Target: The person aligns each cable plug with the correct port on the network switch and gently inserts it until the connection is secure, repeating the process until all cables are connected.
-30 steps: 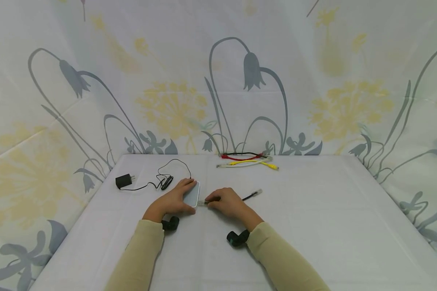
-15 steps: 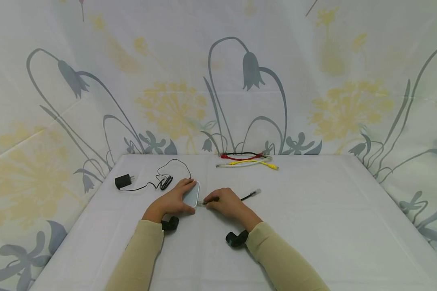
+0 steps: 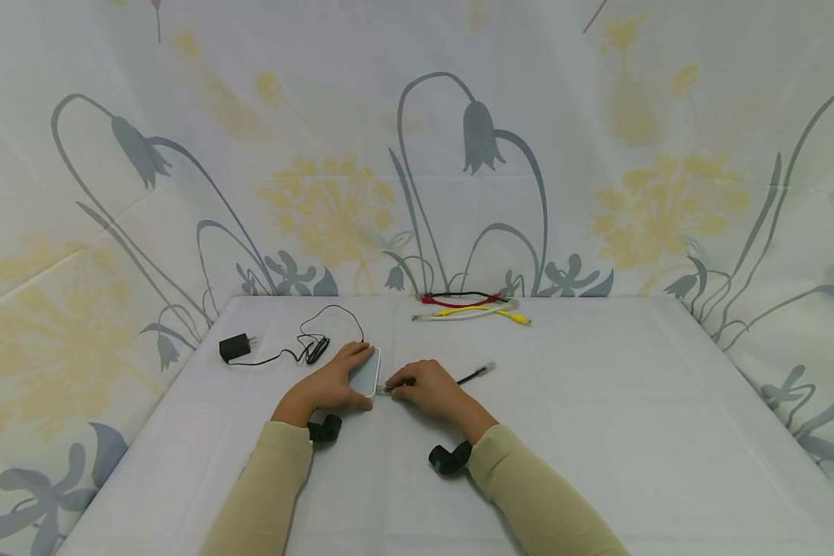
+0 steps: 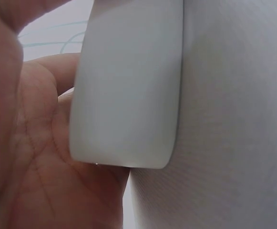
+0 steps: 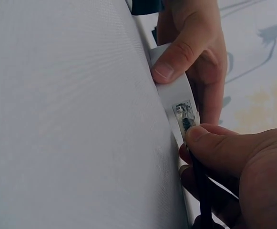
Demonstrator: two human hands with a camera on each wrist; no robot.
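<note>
A small white box with a grey top [image 3: 366,376], probably a router or network switch, lies on the white table. My left hand [image 3: 328,384] grips it across the top, fingers at the far end and thumb at the near end. The box's smooth white side [image 4: 128,90] fills the middle of the left wrist view. My right hand [image 3: 432,388] pinches a short black Ethernet cable [image 3: 469,378] just behind its clear plug. That plug [image 5: 185,114] sits at the port opening in the box's right side; how deep it goes is unclear. The cable's other plug [image 3: 486,367] points to the back right.
A black power adapter [image 3: 235,347] lies at the left, its thin coiled cord [image 3: 316,350] leading to the far end of the box. Along the back edge lie several short cables, among them a yellow one [image 3: 517,316], a white one [image 3: 452,315] and a red one [image 3: 452,303].
My right hand and the black cable have shifted slightly left, towards the box. The left hand and the box stay in place.
</note>
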